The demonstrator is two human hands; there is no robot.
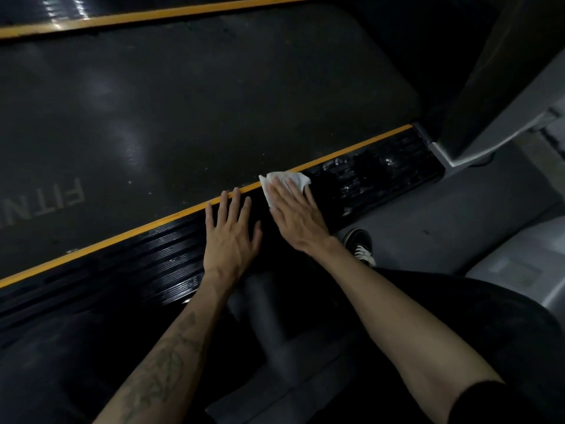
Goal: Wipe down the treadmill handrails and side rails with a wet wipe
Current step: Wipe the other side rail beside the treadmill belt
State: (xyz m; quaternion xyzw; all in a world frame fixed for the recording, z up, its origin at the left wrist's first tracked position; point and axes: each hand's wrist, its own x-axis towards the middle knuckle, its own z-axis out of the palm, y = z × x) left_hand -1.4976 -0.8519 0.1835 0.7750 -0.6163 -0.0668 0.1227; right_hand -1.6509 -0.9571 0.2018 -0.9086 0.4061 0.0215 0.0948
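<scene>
White wipe (286, 184) flat under right hand (295, 215), fingers straight, pressed on black ribbed side rail (382, 175) by yellow stripe (171, 216). Left hand (230, 237) flat on rail, nothing held.

L hand (231, 237): bare, palm down, fingers (224, 201) straight and spread, forearm tattooed. R hand (298, 215): bare, palm down, fingers straight and together, pressing flat. Both arms extended fwd, wrists roughly level, hands just beside each other.
</scene>
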